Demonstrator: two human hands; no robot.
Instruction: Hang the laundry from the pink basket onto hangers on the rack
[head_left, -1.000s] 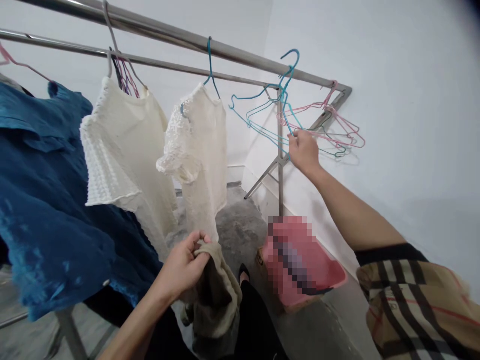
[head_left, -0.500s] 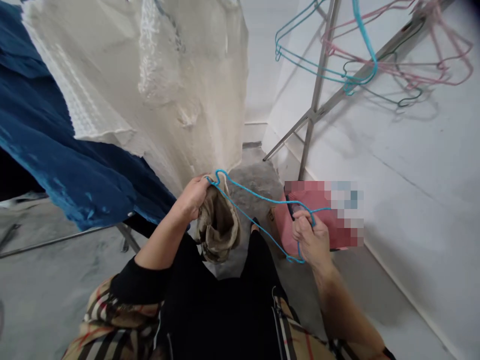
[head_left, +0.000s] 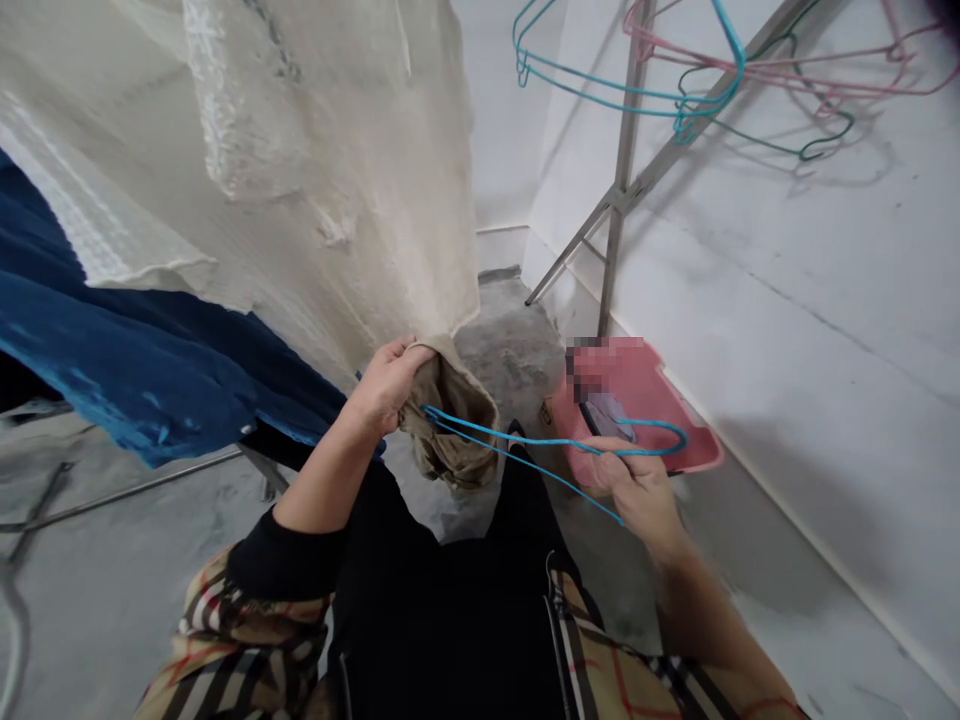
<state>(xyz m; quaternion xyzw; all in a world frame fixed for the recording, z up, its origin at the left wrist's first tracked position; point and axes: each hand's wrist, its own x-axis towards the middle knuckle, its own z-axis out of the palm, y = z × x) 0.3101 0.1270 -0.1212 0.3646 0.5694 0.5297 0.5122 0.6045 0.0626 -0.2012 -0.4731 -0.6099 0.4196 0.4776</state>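
Observation:
My left hand (head_left: 388,387) is closed on the edge of a khaki-brown garment (head_left: 454,455), which hangs bunched with its opening facing up. What kind of garment it is, I cannot tell. In my right hand (head_left: 637,487) is a blue clothes hanger (head_left: 517,440), gripped near its hook. The hook curves out to the right of my fingers. The hanger's far end lies at the garment's opening, close to my left hand; part of the hanger is hidden by my right hand.
Cream cloth (head_left: 360,200) and a blue garment (head_left: 187,370) hang at the left. A pink basket (head_left: 694,425) with some cloth inside stands by the right wall. Several empty hangers (head_left: 600,85) hang from a metal rack (head_left: 621,200). A metal bar (head_left: 142,490) runs low at the left.
The hanger has turned and its far end has moved to the garment's opening. My left hand has spread the garment wider. My right hand has shifted along the hanger toward its hook.

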